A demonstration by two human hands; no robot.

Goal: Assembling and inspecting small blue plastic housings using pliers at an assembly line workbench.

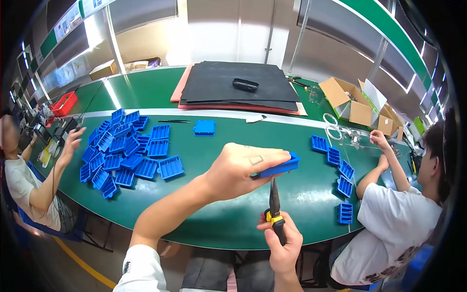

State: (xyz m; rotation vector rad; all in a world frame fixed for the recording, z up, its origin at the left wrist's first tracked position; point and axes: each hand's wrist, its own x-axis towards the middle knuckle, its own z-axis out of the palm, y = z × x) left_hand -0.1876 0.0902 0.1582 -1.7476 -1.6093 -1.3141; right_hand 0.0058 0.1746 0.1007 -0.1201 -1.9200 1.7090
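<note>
1. At the far left, a seated co-worker [41, 190] in a white top had a hand raised by the bench [219, 224]; a red bin [63, 103] stood beyond.
2. On the left of the green bench lay a heap of blue slotted holders [117, 144], many overlapping, at differing angles.
3. Just beyond the heap's right side lay dark tweezers [173, 121], and right of them a lone blue piece [204, 128], set apart.
4. Farther back, in the middle, black sheets [219, 82] were stacked, with a black band-like object [245, 85] on top.
5. The left hand [245, 163] was closed over the held blue holder [280, 168], thumb below and fingers above, raised over the bench.
6. The right hand [284, 241] was wrapped around the black-and-yellow grips of needle-nose pliers [275, 197]. Their tip pointed up just under that holder; whether they touched, I could not tell.
7. To the right, five more blue holders [346, 169] formed a curved line.
8. Beyond them stood an open cardboard box [336, 90]; at the far right sat another co-worker [394, 214], in white.
</note>
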